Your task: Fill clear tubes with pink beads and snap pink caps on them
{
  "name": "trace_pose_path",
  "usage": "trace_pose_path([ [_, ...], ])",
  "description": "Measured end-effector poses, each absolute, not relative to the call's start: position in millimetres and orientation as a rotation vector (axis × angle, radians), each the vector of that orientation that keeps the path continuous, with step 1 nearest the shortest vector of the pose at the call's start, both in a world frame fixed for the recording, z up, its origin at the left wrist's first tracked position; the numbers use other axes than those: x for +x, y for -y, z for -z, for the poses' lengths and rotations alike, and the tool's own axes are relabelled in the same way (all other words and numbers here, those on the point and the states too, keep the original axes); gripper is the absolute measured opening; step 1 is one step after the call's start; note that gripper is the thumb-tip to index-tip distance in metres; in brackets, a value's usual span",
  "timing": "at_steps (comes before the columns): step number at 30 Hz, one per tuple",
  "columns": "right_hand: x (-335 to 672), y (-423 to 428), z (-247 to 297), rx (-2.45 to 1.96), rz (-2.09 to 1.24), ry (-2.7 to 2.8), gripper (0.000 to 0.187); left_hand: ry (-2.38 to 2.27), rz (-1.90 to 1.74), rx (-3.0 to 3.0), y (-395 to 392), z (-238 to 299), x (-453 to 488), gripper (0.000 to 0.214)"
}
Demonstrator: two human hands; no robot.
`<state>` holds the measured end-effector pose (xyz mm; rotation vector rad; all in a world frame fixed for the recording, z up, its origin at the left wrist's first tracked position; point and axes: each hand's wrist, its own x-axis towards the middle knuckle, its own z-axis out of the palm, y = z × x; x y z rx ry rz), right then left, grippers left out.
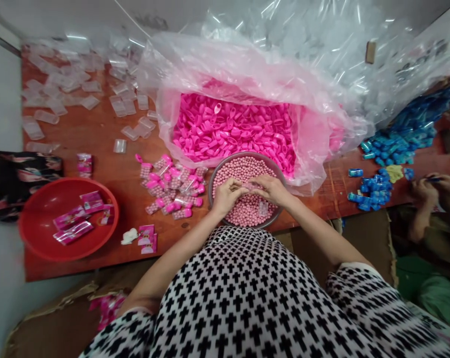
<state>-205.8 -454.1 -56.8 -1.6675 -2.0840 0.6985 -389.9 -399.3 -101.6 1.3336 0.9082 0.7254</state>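
Observation:
A grey bowl [211, 191] full of small pink balls [243, 166] stands at the table's front edge, close to my body. Over it, my left hand [229, 195] and my right hand [271, 190] meet, fingers bent and pinched together. Whatever sits between the fingertips is small, perhaps see-through, and I cannot make it out. On the balls, below my right hand, lies a small clear plastic case [263, 208]. To the left is a heap of filled clear cases with pink caps [172, 186]. Behind the bowl, a plastic bag [307, 144] lies open, full of bright pink caps [232, 124].
Clear empty cases [64, 82] are strewn at the back left. A red basin [31, 233] holds several pink packets [73, 232]; two more packets [147, 236] lie beside crumpled white tissue [129, 236]. Blue items [376, 191] are piled at right, near another person's hands [431, 186].

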Motion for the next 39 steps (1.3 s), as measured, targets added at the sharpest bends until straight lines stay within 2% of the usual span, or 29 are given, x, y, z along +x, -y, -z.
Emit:
trace_pose_path([
  [4,-203,441,51,-1.851,-0.795,2.186,0.031,-0.983,-0.807,1.252,397,109,-388,0.027],
  [7,-195,427,57,-2.198,-0.61,2.269,0.024,-1.003,-0.814,1.309,396,114,-393,0.023],
  [10,-196,414,77,-2.288,-0.559,2.321,0.027,-1.039,-0.782,1.464,393,115,-404,0.02],
  [15,-219,406,117,-2.061,-0.824,2.303,0.019,-1.143,-0.791,1.539,386,116,-423,0.022],
  [21,-218,425,126,-1.604,-1.299,1.429,0.02,-1.068,-0.729,1.662,389,113,-411,0.028],
  [25,-223,440,118,-1.372,-1.44,1.157,0.027,-0.958,-0.708,1.697,394,103,-394,0.022],
  [28,-225,446,103,-1.399,-1.349,1.246,0.033,-0.927,-0.71,1.688,393,98,-392,0.022],
  [31,-218,449,82,-1.482,-1.111,1.523,0.044,-0.91,-0.687,1.7,390,97,-397,0.026],
  [35,-207,445,64,-1.408,-0.79,1.981,0.032,-0.798,-0.636,1.694,387,102,-401,0.03],
  [39,-206,444,63,-1.336,-0.699,2.147,0.027,-0.71,-0.626,1.618,384,109,-401,0.033],
])
